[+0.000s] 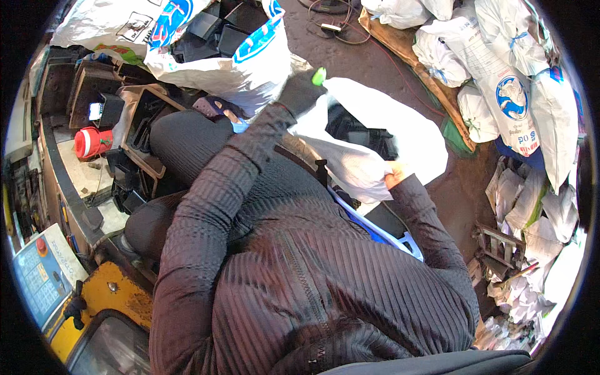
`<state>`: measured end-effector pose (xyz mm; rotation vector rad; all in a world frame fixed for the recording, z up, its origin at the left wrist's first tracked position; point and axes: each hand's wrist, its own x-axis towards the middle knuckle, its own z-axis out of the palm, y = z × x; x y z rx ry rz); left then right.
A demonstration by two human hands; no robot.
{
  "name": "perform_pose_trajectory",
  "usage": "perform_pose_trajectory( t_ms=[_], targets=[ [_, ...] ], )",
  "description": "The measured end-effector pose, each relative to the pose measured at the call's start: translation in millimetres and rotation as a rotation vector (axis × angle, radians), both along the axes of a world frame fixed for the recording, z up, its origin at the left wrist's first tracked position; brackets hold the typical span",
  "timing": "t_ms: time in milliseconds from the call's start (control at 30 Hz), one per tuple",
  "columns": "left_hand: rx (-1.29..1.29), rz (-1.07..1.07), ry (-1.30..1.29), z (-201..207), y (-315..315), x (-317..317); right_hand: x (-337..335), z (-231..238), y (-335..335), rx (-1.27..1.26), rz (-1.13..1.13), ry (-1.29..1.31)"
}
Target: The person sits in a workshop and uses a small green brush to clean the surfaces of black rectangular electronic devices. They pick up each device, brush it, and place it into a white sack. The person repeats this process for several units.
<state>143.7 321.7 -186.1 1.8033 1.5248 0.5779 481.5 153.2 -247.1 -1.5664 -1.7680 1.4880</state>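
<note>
Between my hands a white sack (419,140) hangs with its mouth spread, and black plastic parts (362,134) show inside it. My left hand (301,92), in a dark glove or covering, is closed at the sack's far left rim. A bright green bit (319,76) shows at its fingertips; I cannot tell what it is. My bare right hand (397,175) pinches the near right part of the rim. Left of the sack stands a larger white bag (250,78) with blue print, filled with black plastic pieces (203,31).
At left, a workbench holds a red roll-like object (92,142) and a brown bin (150,103) with black parts. A yellow machine (119,290) with a control panel (47,269) is at lower left. Stuffed white sacks (484,56) line the right. Cables (350,37) lie on the floor.
</note>
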Motion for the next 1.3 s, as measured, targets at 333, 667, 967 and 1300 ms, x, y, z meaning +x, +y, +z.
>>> perform_pose_trajectory(
  t_ms=[333,667,967,1300],
  targets=[
    [0.113,0.078,0.207,38,-15,-53,-76,106,13,0.009,0.530,-0.326],
    [0.120,0.205,0.145,-4,-37,-73,-30,40,191,0.220,0.163,-0.611],
    [0.160,0.134,0.154,3,-38,-77,-54,-39,203,0.033,0.458,-1.076],
    [0.216,-0.295,0.233,40,-71,-17,31,28,256,0.456,-0.370,-0.537]
  ],
)
